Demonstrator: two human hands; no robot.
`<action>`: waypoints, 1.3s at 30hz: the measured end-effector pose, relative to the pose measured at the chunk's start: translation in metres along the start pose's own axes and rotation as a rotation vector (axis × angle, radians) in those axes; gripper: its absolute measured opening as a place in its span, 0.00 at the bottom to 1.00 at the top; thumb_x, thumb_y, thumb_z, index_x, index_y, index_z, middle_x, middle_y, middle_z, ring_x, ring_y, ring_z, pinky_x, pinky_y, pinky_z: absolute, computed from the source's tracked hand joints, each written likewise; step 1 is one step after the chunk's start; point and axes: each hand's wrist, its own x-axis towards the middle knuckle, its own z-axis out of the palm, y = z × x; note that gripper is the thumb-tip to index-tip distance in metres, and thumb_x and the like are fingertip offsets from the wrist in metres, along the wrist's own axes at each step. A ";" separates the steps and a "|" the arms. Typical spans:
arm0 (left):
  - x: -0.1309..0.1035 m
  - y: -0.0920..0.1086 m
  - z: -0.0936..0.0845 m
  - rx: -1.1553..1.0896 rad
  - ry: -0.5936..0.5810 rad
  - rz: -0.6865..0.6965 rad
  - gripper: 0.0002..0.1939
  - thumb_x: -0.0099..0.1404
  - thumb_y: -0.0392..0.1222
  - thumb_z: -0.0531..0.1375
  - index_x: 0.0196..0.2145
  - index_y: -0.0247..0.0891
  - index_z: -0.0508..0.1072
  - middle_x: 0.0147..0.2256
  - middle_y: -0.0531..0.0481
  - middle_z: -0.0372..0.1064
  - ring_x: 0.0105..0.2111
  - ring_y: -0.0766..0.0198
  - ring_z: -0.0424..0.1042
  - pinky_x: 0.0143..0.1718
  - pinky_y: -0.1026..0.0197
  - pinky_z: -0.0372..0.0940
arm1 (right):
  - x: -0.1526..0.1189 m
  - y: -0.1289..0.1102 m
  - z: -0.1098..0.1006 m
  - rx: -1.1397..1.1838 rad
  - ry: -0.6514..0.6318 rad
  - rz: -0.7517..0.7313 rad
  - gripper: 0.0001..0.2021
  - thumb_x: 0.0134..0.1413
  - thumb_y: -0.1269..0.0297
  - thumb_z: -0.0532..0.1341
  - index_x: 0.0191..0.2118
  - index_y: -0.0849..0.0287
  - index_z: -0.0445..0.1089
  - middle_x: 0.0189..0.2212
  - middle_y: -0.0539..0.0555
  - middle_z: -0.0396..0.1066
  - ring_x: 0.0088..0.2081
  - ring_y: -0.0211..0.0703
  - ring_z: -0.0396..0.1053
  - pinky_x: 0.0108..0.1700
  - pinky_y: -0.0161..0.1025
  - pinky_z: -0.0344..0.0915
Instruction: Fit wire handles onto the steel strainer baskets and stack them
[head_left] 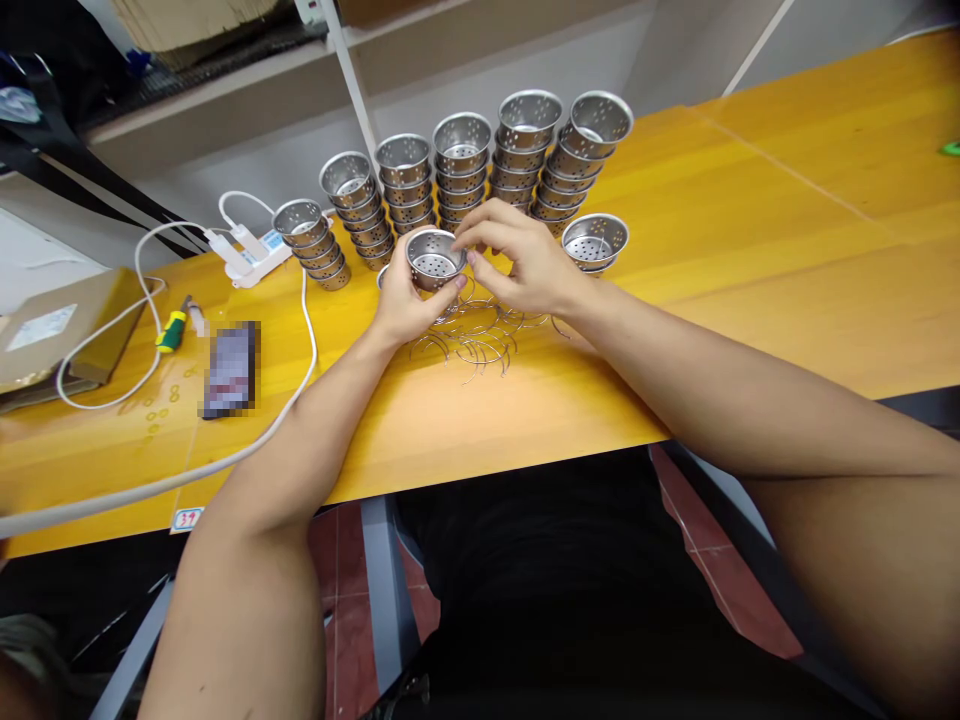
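My left hand (409, 303) holds a small perforated metal cup (435, 262) by its side, with the open top facing up. My right hand (517, 255) is at the cup's right rim, fingers curled and fingertips close together; whether a thin wire is between them is too small to tell. Below the hands, a loose pile of thin curved wires (484, 345) lies on the yellow table (480, 430). Behind them stand several stacks of the same cups (461, 150). To the right of my right hand sits another perforated cup (595, 243).
At the left are a white power strip (259, 260) with cables, a blurred phone-like object (230, 370), a green and yellow tool (172, 330), small rings (154, 412) and a cardboard box (67, 330). A white cable crosses beneath my left forearm.
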 end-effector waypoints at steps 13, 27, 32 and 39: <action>0.002 0.016 -0.004 0.050 0.022 -0.031 0.56 0.79 0.87 0.71 0.85 0.51 0.62 0.75 0.35 0.77 0.75 0.38 0.84 0.83 0.31 0.78 | -0.004 -0.001 -0.005 -0.126 -0.086 0.051 0.20 0.85 0.43 0.68 0.67 0.47 0.86 0.70 0.64 0.84 0.74 0.75 0.80 0.80 0.76 0.76; 0.003 0.021 -0.001 0.027 -0.007 -0.021 0.54 0.78 0.86 0.72 0.82 0.50 0.64 0.74 0.36 0.77 0.76 0.36 0.83 0.84 0.31 0.77 | -0.007 -0.004 0.003 -0.163 -0.117 0.048 0.17 0.83 0.57 0.68 0.68 0.49 0.89 0.72 0.64 0.83 0.77 0.76 0.79 0.81 0.80 0.75; 0.003 0.018 -0.001 0.041 -0.002 0.036 0.52 0.79 0.87 0.70 0.81 0.51 0.65 0.72 0.37 0.76 0.74 0.39 0.83 0.80 0.33 0.79 | -0.007 -0.005 0.004 -0.103 -0.094 0.065 0.17 0.83 0.56 0.68 0.65 0.50 0.91 0.70 0.64 0.84 0.75 0.74 0.81 0.82 0.78 0.77; 0.001 0.013 -0.004 0.055 -0.030 0.068 0.52 0.78 0.84 0.73 0.84 0.55 0.63 0.74 0.38 0.73 0.76 0.35 0.80 0.84 0.28 0.75 | -0.008 0.003 0.008 -0.046 -0.032 0.084 0.16 0.80 0.59 0.68 0.62 0.50 0.92 0.67 0.63 0.86 0.72 0.71 0.84 0.82 0.76 0.78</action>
